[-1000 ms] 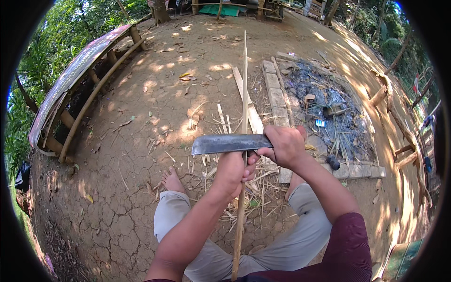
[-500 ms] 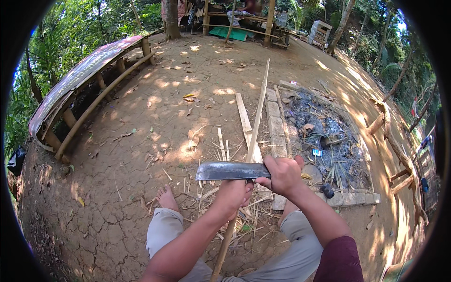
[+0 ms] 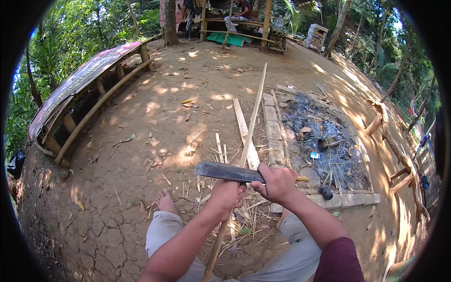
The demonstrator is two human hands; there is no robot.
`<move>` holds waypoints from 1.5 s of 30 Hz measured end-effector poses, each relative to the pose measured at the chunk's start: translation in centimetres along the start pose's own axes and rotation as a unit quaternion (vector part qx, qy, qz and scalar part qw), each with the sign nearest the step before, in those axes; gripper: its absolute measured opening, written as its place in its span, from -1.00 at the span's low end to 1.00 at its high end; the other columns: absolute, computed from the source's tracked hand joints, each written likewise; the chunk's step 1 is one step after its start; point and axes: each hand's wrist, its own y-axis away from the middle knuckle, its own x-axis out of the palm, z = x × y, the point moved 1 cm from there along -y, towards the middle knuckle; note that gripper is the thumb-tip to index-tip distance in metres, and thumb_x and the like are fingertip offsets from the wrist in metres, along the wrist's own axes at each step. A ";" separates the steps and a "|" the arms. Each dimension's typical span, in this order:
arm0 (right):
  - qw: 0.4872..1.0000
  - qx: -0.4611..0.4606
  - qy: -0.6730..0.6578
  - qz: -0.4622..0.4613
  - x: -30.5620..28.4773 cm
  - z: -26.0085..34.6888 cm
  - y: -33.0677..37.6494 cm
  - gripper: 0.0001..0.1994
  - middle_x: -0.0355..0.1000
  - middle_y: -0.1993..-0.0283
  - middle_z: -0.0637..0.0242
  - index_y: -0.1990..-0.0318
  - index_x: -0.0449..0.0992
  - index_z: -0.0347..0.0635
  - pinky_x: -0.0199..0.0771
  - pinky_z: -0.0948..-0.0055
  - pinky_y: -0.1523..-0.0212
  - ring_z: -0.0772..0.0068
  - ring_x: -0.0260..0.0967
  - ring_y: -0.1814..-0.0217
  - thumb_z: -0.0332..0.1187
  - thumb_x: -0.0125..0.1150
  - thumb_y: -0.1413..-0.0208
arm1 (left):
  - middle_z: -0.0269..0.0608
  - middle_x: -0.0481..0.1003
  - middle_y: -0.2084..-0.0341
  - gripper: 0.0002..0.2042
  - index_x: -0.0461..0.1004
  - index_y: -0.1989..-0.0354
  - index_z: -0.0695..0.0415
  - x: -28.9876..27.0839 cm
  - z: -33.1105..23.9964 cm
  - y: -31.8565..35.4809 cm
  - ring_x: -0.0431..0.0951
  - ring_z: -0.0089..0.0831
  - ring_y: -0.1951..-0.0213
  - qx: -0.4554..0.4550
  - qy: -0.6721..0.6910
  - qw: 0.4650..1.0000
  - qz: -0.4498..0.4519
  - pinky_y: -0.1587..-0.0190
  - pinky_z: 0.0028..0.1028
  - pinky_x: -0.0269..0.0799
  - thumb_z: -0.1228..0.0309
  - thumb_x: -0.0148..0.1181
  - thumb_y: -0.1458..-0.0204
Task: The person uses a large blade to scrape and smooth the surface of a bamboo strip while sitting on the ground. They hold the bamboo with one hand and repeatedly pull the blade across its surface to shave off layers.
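left hand [image 3: 225, 195]: fist wrapped tight round a long bamboo strip [image 3: 251, 127], angled up and away over the dirt
right hand [image 3: 277, 183]: closed on the big knife [image 3: 225, 171] handle, blade lying flat across the strip
around: shavings [image 3: 235, 221] by the feet, ash pit [image 3: 324, 141] on the right

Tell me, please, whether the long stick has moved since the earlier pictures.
Yes. The long stick has tilted rightward: its far tip now lines up with the brick row, having stood left of it before.
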 end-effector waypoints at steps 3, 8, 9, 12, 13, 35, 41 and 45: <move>0.997 -0.048 0.039 -0.037 -0.1 -0.4 -0.2 -0.41 0.39 0.62 0.23 0.42 0.34 -0.14 0.40 0.22 0.54 0.13 0.43 0.60 0.32 0.05 -0.06 | -0.48 0.19 0.68 -0.77 0.32 0.22 0.05 -0.1 0.1 0.5 0.10 -0.72 0.75 0.031 -0.019 0.999 0.028 0.74 -0.61 -0.03 0.20 -0.19 -0.34; 0.990 -0.083 0.062 -0.091 0.6 -2.2 -0.8 -0.27 0.28 0.64 0.20 0.47 0.29 -0.17 0.30 0.17 0.54 0.09 0.37 0.57 0.47 -0.16 -0.02 | -0.50 0.18 0.68 -0.81 0.32 0.18 0.03 -0.1 0.4 0.4 0.11 -0.73 0.73 0.064 -0.045 0.997 0.019 0.72 -0.63 -0.04 0.20 -0.14 -0.32; 0.983 -0.096 0.095 -0.122 0.1 -2.3 -1.1 -0.30 0.29 0.67 0.28 0.50 0.30 -0.15 0.36 0.28 0.56 0.20 0.37 0.65 0.45 -0.03 0.05 | -0.45 0.17 0.67 -0.78 0.26 0.26 0.05 0.6 0.0 0.4 0.06 -0.71 0.76 0.060 -0.037 0.997 0.021 0.73 -0.61 -0.04 0.23 -0.23 -0.36; 0.983 -0.069 0.099 -0.138 -0.9 -2.9 -1.9 -0.29 0.27 0.68 0.27 0.53 0.28 -0.14 0.36 0.28 0.56 0.19 0.36 0.65 0.46 -0.05 0.05 | -0.45 0.17 0.67 -0.78 0.24 0.28 0.05 1.3 -0.7 0.5 0.06 -0.70 0.76 0.088 -0.006 0.995 0.041 0.75 -0.61 -0.07 0.23 -0.23 -0.36; 0.981 -0.058 0.123 -0.140 -1.0 -3.3 -1.8 -0.29 0.27 0.67 0.26 0.54 0.26 -0.13 0.36 0.27 0.56 0.19 0.36 0.65 0.47 -0.06 0.05 | -0.45 0.16 0.67 -0.78 0.24 0.28 0.05 1.9 -1.1 0.7 0.06 -0.70 0.76 0.085 -0.011 0.996 0.027 0.76 -0.61 -0.07 0.24 -0.23 -0.37; 0.978 -0.072 0.150 -0.124 -1.0 -5.9 1.0 -0.27 0.27 0.64 0.27 0.49 0.28 -0.10 0.18 0.16 0.44 0.14 0.36 0.57 0.49 -0.32 -0.06 | -0.46 0.14 0.69 -0.69 0.20 0.32 0.07 2.0 1.0 0.9 0.04 -0.69 0.77 0.005 -0.073 0.994 0.079 0.76 -0.62 -0.05 0.13 -0.28 -0.38; 0.959 0.123 0.197 -0.159 -2.0 -11.5 0.3 -0.36 0.38 0.65 0.20 0.44 0.32 -0.14 0.34 0.15 0.62 0.07 0.41 0.62 0.36 -0.14 -0.14 | -0.47 0.11 0.71 -0.68 0.19 0.33 0.07 1.9 2.3 2.1 0.02 -0.69 0.77 -0.002 -0.062 0.994 0.093 0.77 -0.61 -0.06 0.12 -0.32 -0.38; 0.946 0.210 0.207 -0.136 -2.2 -12.1 1.1 -0.44 0.42 0.63 0.06 0.38 0.31 -0.18 0.37 0.05 0.61 -0.11 0.43 0.58 0.22 -0.14 -0.25 | -0.46 0.11 0.72 -0.69 0.19 0.34 0.07 1.5 3.2 1.7 0.01 -0.68 0.79 -0.025 -0.076 0.993 0.092 0.78 -0.61 -0.07 0.15 -0.34 -0.38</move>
